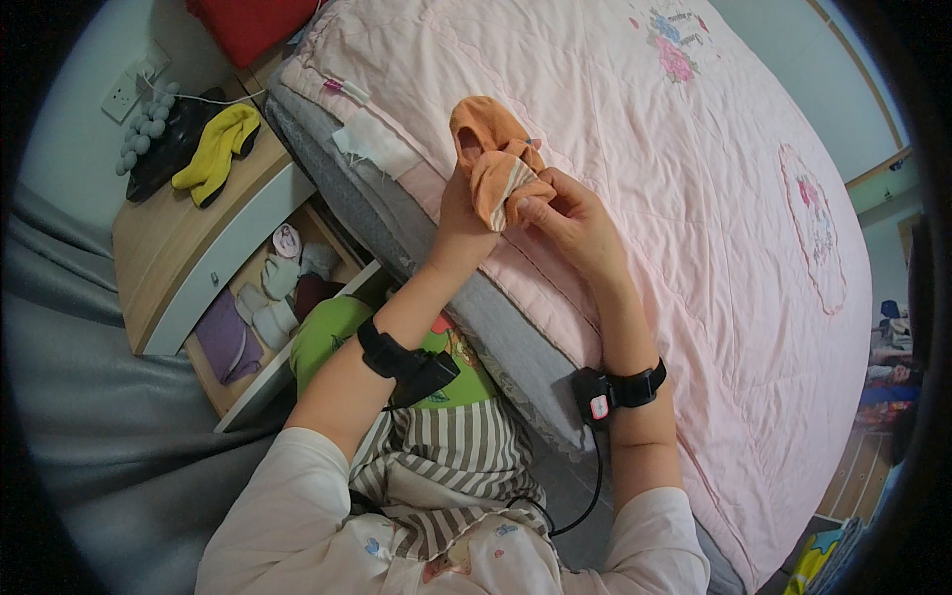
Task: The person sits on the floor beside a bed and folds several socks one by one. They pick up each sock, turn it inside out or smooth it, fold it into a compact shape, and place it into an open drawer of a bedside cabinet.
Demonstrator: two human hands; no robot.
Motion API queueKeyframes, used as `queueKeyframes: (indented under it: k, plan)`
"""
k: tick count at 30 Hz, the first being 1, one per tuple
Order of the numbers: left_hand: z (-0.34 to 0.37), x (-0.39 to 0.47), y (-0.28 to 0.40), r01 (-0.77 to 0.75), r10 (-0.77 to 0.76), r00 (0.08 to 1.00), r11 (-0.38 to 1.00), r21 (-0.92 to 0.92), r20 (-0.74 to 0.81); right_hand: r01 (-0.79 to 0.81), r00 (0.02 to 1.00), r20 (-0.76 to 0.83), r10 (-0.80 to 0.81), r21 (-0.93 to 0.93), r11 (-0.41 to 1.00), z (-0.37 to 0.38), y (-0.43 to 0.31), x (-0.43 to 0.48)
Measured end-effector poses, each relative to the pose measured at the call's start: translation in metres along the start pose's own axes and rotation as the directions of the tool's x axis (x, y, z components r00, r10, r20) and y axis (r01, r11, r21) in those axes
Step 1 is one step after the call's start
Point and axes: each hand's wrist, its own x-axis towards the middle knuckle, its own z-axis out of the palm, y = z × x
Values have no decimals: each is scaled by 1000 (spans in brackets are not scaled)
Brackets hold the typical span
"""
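Observation:
Orange socks, one part with pale stripes, are bunched up above the edge of the bed. My left hand supports them from below and behind, its fingers mostly covered by the fabric. A bit of skin shows through an opening in the upper part. My right hand pinches the striped, folded part between thumb and fingers on the right side. Whether this is one sock or a pair tucked together, I cannot tell.
A pink quilt covers the bed on the right. At left, an open drawer holds rolled socks and a purple folded cloth. Yellow socks lie on the nightstand, beside a black object. A cable hangs from my right forearm strap.

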Motion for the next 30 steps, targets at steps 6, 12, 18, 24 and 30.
queueKeyframes:
  k: [6, 12, 18, 24, 30]
  plan:
    - [6, -4, -9, 277, -446, 895, 605, -747, -29, 36, 998, -59, -28, 135, 990, 2, 5, 4]
    - [5, -2, -11, 249, -510, 858, 516, -820, -61, -7, 1000, -17, 12, 294, 956, -2, 10, 5]
    - [9, -6, -6, 225, -429, 897, 656, -720, -110, 47, 988, -156, -22, 157, 986, -3, 13, 8]
    - [6, -6, -1, 278, -362, 932, 691, -667, 14, 63, 947, -319, -14, 146, 987, -2, 13, 10]
    - [6, -5, 0, 338, -347, 931, 694, -635, 117, 27, 924, -370, 97, 315, 949, -8, 13, 11]
